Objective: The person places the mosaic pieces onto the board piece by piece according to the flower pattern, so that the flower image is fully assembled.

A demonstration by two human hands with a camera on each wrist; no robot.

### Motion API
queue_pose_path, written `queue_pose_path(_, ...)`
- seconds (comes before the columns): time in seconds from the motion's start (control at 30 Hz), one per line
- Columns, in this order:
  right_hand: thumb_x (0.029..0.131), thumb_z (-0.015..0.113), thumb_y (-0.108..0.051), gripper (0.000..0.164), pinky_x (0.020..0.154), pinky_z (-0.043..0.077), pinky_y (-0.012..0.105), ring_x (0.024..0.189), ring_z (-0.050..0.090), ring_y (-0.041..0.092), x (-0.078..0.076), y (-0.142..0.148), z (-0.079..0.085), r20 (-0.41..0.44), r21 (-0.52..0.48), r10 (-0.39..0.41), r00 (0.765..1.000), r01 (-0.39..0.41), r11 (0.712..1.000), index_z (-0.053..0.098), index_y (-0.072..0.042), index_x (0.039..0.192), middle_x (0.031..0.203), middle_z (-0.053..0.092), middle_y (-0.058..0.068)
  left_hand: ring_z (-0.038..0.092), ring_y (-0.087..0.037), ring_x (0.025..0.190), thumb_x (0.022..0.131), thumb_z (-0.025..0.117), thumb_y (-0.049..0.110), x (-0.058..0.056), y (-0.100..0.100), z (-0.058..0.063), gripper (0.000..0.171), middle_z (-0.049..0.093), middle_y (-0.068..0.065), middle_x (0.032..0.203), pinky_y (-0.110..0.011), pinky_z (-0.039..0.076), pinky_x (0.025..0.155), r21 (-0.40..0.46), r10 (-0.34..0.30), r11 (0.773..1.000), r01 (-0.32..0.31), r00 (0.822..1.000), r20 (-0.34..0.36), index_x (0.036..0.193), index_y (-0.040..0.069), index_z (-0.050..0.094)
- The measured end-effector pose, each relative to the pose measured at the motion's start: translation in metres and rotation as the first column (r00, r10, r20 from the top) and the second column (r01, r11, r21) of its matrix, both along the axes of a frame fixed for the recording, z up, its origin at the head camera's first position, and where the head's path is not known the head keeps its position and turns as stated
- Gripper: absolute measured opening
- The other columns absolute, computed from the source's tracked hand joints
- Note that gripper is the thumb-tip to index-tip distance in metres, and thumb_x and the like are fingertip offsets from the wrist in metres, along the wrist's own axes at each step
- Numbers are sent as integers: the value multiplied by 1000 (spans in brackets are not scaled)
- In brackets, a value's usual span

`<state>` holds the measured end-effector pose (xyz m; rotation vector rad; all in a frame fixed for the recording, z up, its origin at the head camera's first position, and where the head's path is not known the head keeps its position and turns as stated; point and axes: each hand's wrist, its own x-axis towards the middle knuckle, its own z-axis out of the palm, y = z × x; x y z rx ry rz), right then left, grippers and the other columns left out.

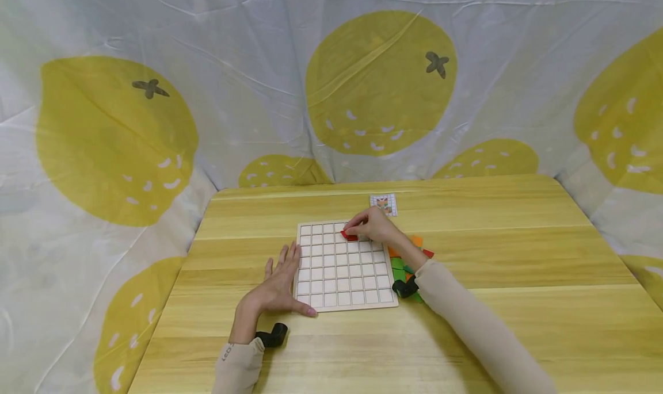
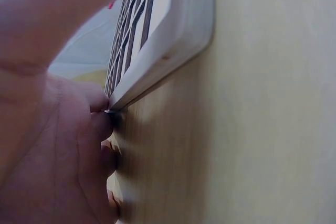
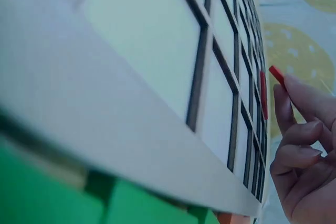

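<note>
A pale wooden grid board (image 1: 336,273) with square cells lies flat on the table. Between thumb and fingertips my right hand (image 1: 377,227) pinches a small red tile (image 3: 276,74), held just off the board near its far rows. One red tile (image 3: 263,95) sits in a cell right beside it. Along the board's left side rests my left hand (image 1: 277,287), its fingers spread at the edge and its thumb at the near edge. In the left wrist view, the fingertips touch the table close to the board's side.
Loose green tiles (image 1: 397,270), with orange and red ones, lie right of the board, partly under the right forearm. A small printed pattern card (image 1: 387,203) lies beyond the board. Black wrist cameras (image 1: 273,336) stick out from both sleeves. A lemon-print cloth (image 1: 248,95) hangs behind the table.
</note>
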<state>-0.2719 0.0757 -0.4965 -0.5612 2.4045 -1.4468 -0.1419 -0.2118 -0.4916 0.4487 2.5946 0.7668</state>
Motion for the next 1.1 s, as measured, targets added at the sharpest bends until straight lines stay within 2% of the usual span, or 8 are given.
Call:
queue_pose_path(0.17, 92, 79, -14, 9, 64, 48, 23, 78, 67, 10, 1, -6, -2, 7, 23, -18, 1000, 18, 1000, 83, -7, 97, 102, 80, 13, -21, -38, 160, 65, 95, 55, 0, 0, 1, 154, -19, -16, 173, -69, -16, 123, -1, 0, 1000, 0, 1000, -2, 163, 1, -10)
queue_pose_path(0.33, 93, 78, -10, 10, 68, 49, 22, 83, 69, 12, 3, -8, -1, 41, 24, -25, 999, 24, 999, 82, -6, 100, 108, 79, 13, -21, -38, 160, 65, 95, 53, 0, 0, 1, 154, -20, -16, 172, -68, -16, 123, -4, 4, 1000, -4, 1000, 6, 163, 1, -11)
queue_pose_path(0.47, 92, 78, -8, 11, 68, 49, 21, 82, 69, 12, 3, -9, 1, 49, 22, -8, 999, 7, 1000, 82, -4, 101, 107, 79, 14, -22, -38, 160, 65, 96, 52, 0, 0, 1, 154, -20, -16, 172, -68, -17, 123, 0, 5, 1000, -5, 1000, 12, 163, 1, -11)
queue_pose_path(0.73, 90, 81, -10, 10, 68, 51, 23, 79, 66, 14, 0, -11, 2, 41, 66, 32, 999, -35, 997, 83, -8, 99, 94, 80, 8, -21, -38, 160, 65, 96, 53, -1, -1, 0, 154, -19, -16, 173, -69, -16, 123, 1, 4, 1000, -4, 1000, 6, 163, 1, -11)
queue_pose_path(1.1, 92, 78, -8, 9, 61, 48, 22, 68, 61, 11, -2, -15, 2, 97, 66, 8, 995, -15, 998, 82, -6, 100, 87, 78, 8, -21, -38, 160, 65, 95, 54, -1, 0, 0, 154, -19, -16, 173, -68, -15, 123, -13, 3, 1000, -3, 1000, 1, 163, 1, -10)
